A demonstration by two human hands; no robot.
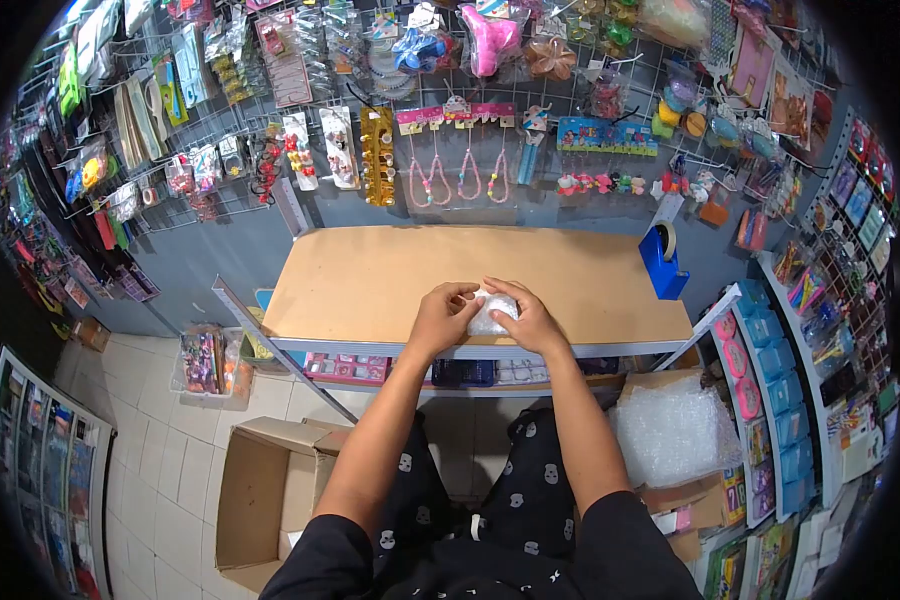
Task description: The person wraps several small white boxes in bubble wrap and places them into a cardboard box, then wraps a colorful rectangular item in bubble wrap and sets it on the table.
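A small white bubble-wrapped packet [490, 312] is held at the near edge of a bare tan wooden counter [370, 275], the left hand [442, 318] and right hand [530, 320] curled around it, fingers [465, 291] pinching its top. A blue tape dispenser [662, 262] is seen at the counter's right end.

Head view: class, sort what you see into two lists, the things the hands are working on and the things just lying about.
In hand: left hand and right hand, both closed on the white wrapped packet; the wooden tabletop under it.
Lying about: blue tape dispenser at the tabletop's right end; bubble wrap; open cardboard box on the floor; hanging trinkets.
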